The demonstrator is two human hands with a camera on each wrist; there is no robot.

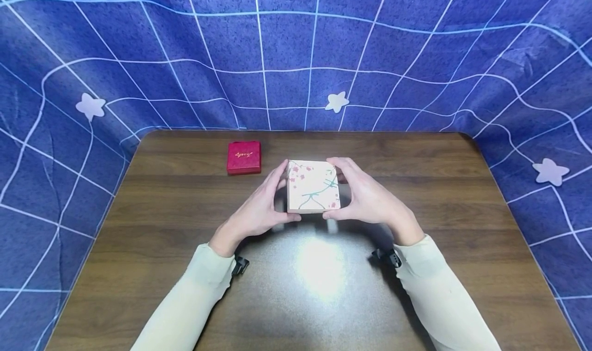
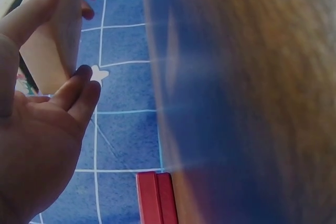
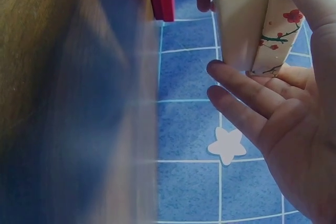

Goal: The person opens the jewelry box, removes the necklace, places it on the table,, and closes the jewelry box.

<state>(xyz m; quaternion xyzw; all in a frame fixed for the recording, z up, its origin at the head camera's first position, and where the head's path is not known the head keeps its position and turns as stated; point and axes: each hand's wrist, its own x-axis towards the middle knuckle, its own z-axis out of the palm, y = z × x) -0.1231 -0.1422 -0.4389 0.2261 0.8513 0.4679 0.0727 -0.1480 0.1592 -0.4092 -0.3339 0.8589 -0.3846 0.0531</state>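
Between my two hands is a cream cardboard box (image 1: 313,186) with pink blossoms and green branches printed on its top. My left hand (image 1: 260,207) grips its left side, thumb at the near edge and fingers toward the far edge. On the opposite side my right hand (image 1: 369,196) holds it the same way. In both wrist views the box is raised off the table. The right wrist view shows the printed lid (image 3: 278,32) over a plain cream base (image 3: 241,24). A dark line runs between lid and base in the left wrist view.
A small red box (image 1: 244,157) with gold lettering lies on the brown wooden table (image 1: 176,207), beyond and left of my left hand. Blue cloth (image 1: 287,42) with white lines and star shapes hangs along the table's back and sides. Bright glare lies on the near tabletop.
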